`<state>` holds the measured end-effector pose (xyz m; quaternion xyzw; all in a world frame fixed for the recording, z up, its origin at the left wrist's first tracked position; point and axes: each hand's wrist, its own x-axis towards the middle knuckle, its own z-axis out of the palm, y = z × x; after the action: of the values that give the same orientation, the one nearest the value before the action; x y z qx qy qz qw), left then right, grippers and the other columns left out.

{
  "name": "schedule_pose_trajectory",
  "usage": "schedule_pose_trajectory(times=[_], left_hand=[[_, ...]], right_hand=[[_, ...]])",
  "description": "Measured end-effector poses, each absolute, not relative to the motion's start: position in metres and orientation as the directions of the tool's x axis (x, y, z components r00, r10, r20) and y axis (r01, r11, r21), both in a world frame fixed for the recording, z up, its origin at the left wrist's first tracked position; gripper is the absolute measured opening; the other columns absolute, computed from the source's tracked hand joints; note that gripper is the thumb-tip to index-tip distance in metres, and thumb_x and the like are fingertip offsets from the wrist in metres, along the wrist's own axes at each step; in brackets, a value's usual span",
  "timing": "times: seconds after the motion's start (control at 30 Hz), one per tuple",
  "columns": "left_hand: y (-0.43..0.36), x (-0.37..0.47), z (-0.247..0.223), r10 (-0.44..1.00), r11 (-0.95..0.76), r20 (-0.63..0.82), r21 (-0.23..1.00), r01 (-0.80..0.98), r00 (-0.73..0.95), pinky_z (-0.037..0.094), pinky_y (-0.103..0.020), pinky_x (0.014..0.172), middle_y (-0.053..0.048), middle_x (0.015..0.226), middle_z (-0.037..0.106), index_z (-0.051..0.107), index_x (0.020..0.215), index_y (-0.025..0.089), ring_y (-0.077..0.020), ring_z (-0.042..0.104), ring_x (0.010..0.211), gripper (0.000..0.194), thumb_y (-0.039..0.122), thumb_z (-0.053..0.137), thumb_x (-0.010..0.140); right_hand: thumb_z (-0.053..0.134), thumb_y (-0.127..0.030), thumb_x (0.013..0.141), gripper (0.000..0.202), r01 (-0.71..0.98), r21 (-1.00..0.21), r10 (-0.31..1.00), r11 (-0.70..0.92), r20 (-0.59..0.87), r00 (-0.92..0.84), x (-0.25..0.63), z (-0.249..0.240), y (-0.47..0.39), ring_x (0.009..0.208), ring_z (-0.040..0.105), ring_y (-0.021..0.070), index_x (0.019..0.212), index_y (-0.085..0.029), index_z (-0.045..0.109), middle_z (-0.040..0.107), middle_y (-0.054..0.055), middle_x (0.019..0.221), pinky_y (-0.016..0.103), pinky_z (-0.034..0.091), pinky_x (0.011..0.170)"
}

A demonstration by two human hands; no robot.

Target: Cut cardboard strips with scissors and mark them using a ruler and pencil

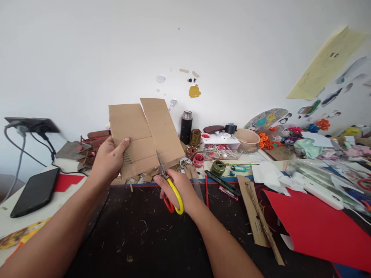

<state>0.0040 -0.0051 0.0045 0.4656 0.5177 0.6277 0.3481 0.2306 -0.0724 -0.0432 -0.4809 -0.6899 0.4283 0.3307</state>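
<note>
Corrugated cardboard sheet (131, 121) stood tilted upright in the air, above the far edge of the dark mat (130, 235) on the bench (17, 227). Left hand (110, 156) pinched its left side: thumb flat on the near face, fingers behind. Right hand (181, 187) was closed round the red-and-yellow handles of the scissors (171, 183), blades pointing up over the sheet's lower middle; whether the tip passed through or lay in front, could not tell.

Handling, by judgement: very light, so one hand could bear it. Dry, matte face, little chance of slipping. Fairly stiff when flat, but weak along the two creases that crossed it, and easily dented by a hard thumb. A slit ran down from the top edge, opening into a narrow wedge; the right-hand panel probably flexed more for want of support on that side. Ridges showed bare below the thumb, likely a soft spot.

Best hold: broad pinch on the left panel, clear of creases and exposed ridges, well apart from the blades. A grip near the slit's lower end would seem riskier, for tearing and for fingers.
</note>
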Motion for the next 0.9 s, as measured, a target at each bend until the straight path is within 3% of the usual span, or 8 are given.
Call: schedule_pose_trajectory(times=[0.13,0.37,0.5,0.67,0.9], left_hand=[[-0.0049,0.0037,0.0035,0.926,-0.218,0.214,0.976,0.021,-0.31,0.062,-0.052,0.102,-0.013,0.118,0.084,0.075,0.111,0.019,-0.0337,0.078,0.114,0.041,0.049,0.08,0.082],[-0.0056,0.0047,0.004,0.908,-0.219,0.225,0.974,0.058,-0.353,0.06,-0.049,0.105,-0.012,0.122,0.083,0.075,0.112,0.019,-0.0312,0.078,0.115,0.034,0.041,0.08,0.085],[-0.004,0.0042,0.0015,0.918,-0.212,0.204,0.977,0.012,-0.341,0.064,-0.05,0.099,-0.013,0.119,0.084,0.074,0.112,0.019,-0.0322,0.079,0.111,0.035,0.043,0.077,0.086],[-0.0036,0.0032,0.0022,0.903,-0.233,0.222,0.972,0.016,-0.367,0.062,-0.048,0.102,-0.012,0.123,0.083,0.074,0.112,0.02,-0.0316,0.078,0.116,0.035,0.042,0.079,0.085],[-0.0055,0.0052,0.006,0.912,-0.214,0.189,0.976,-0.029,-0.363,0.065,-0.048,0.096,-0.012,0.118,0.084,0.073,0.108,0.02,-0.0314,0.081,0.107,0.033,0.043,0.079,0.085]], right_hand=[[0.059,-0.06,0.104,0.04,0.342,-0.921,0.944,0.188,0.073,-0.323,0.2313,-0.0444,-0.0722,0.061,0.074,0.017,0.099,-0.021,0.068,0.072,0.0,0.061,0.024,0.053,0.067],[0.064,-0.057,0.103,0.038,0.335,-0.925,0.947,0.179,0.07,-0.314,0.2307,-0.0438,-0.0723,0.06,0.074,0.0172,0.089,-0.022,0.065,0.071,0.0,0.06,0.023,0.051,0.062],[0.064,-0.055,0.102,0.036,0.286,-0.946,0.95,0.152,0.059,-0.308,0.2294,-0.0433,-0.073,0.06,0.075,0.0181,0.089,-0.022,0.064,0.072,0.0,0.061,0.023,0.053,0.061],[0.064,-0.059,0.102,0.04,0.245,-0.963,0.949,0.116,0.035,-0.314,0.2287,-0.0465,-0.0717,0.064,0.078,0.0198,0.088,-0.021,0.063,0.074,0.002,0.064,0.023,0.054,0.058],[0.069,-0.063,0.097,0.042,0.195,-0.978,0.941,0.068,-0.002,-0.34,0.229,-0.0508,-0.0697,0.066,0.078,0.0199,0.092,-0.021,0.065,0.075,0.002,0.066,0.023,0.056,0.061]])
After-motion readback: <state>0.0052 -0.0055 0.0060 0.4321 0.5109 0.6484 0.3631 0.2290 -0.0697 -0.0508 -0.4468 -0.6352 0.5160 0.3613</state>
